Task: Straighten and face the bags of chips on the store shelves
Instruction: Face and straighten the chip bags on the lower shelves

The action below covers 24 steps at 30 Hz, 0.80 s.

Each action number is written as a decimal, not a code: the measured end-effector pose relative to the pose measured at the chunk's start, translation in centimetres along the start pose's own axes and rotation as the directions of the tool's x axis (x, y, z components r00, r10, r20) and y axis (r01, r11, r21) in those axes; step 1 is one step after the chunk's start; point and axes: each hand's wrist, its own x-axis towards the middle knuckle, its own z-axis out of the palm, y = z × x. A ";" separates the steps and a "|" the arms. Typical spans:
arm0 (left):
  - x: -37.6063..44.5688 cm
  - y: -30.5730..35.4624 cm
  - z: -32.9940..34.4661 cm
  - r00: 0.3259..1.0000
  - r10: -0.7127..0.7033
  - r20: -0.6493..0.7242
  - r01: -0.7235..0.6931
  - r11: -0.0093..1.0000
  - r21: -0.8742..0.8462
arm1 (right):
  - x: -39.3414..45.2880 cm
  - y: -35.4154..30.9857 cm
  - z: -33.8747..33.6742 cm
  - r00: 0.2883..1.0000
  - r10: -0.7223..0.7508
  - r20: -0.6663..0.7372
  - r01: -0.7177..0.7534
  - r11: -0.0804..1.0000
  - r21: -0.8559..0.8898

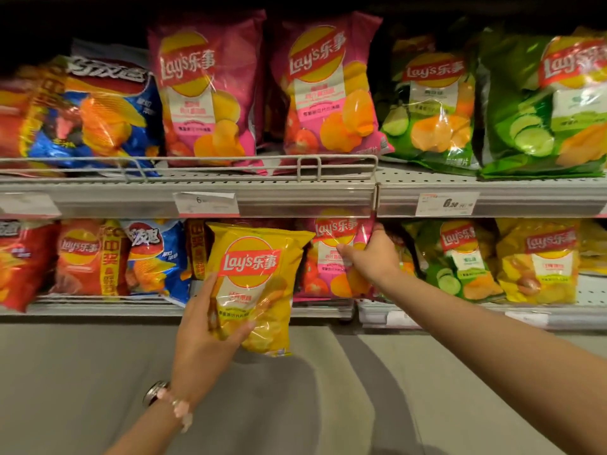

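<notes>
Holding a yellow bag of chips (253, 284) out in front of the lower shelf (98, 308), the left hand (205, 326) grips its lower left corner, thumb across the front and fingers curled behind. The bag hangs in the air, label outward, tilted slightly, and has no slot yet. The right hand (372, 256) reaches further in and grasps the right edge of a pink bag (331, 257) standing on the lower shelf, fingers wrapped round its side and thumb on its face. Whether it is pulling that bag forward or clearing a gap beside it cannot be told from this view.

Judging by the shelves, the work is partly done. On the upper shelf (262, 188), two pink bags (262, 90) stand upright and face forward behind a wire rail (230, 160), and the green bags (492, 103) to their right also face out, though they lean a little. The blue bag (108, 110) at upper left slumps at an angle and looks untidy. On the lower shelf, the red bags (78, 257) and a blue one lean unevenly, while the green and yellow bags at right stand fairly straight. The yellow bag in hand still needs placing, likely with the other yellow ones at lower right.
</notes>
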 end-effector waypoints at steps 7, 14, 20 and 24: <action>-1.0 -1.8 -1.5 1.000 -0.004 -0.008 0.004 1.000 -0.028 | 0.9 -1.9 4.1 1.000 0.011 0.011 -0.011 0.999 -0.049; -1.5 -1.5 -1.7 0.999 0.043 -0.019 -0.043 0.999 0.003 | 1.7 -2.4 5.0 0.997 0.053 0.059 -0.048 0.996 -0.078; -1.8 -1.0 -1.5 0.998 0.064 0.012 -0.064 0.998 -0.013 | 1.8 -1.7 5.1 0.986 0.094 0.139 -0.088 0.995 -0.044; -1.6 -0.9 -1.6 0.999 0.047 -0.001 -0.047 0.999 -0.019 | 1.4 -1.0 6.1 0.989 0.067 0.133 -0.069 0.997 0.015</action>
